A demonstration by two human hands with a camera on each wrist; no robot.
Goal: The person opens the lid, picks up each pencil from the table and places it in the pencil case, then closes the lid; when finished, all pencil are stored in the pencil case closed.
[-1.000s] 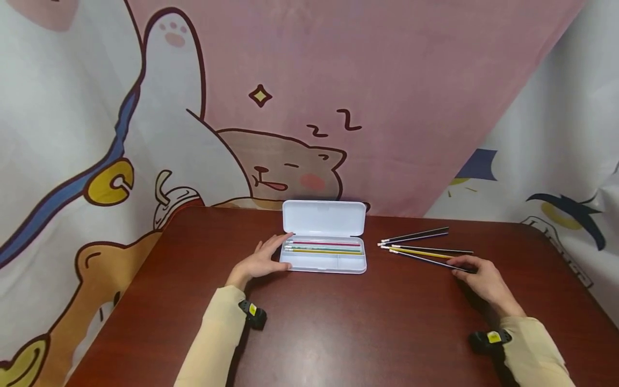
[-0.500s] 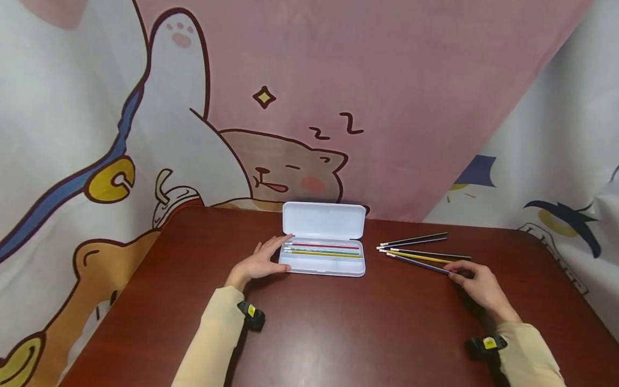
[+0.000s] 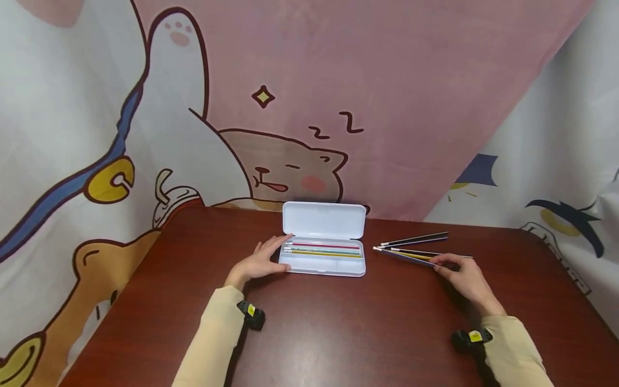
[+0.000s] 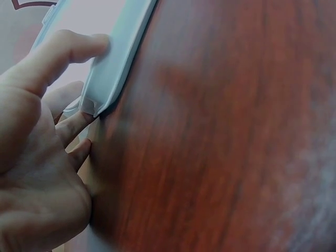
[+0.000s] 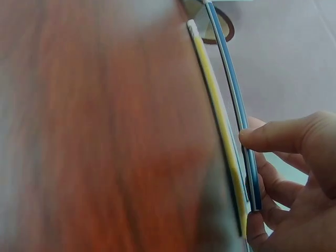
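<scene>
An open white pencil case (image 3: 311,263) lies on the table, its lid (image 3: 324,220) tipped back. Several pencils, among them a yellow pencil (image 3: 329,255) and a red pencil (image 3: 329,245), lie in its rear compartment. My left hand (image 3: 253,266) holds the case's left end, thumb (image 4: 79,47) on the near side and fingers around the end. Right of the case, my right hand (image 3: 464,277) pinches a blue pencil (image 5: 235,86) near its far end from the eraser. Below and beside it lies another yellow pencil (image 5: 214,97), apart from the blue one.
Two dark pencils (image 3: 418,237) lie behind the right hand, eraser ends toward the case. Another dark pencil (image 3: 416,251) lies just in front of them. A patterned cloth (image 3: 396,107) hangs along the back edge of the brown table (image 3: 338,322).
My right hand has closed on the blue pencil and moved left with it, bringing it over the yellow pencil. My left hand has stayed on the case.
</scene>
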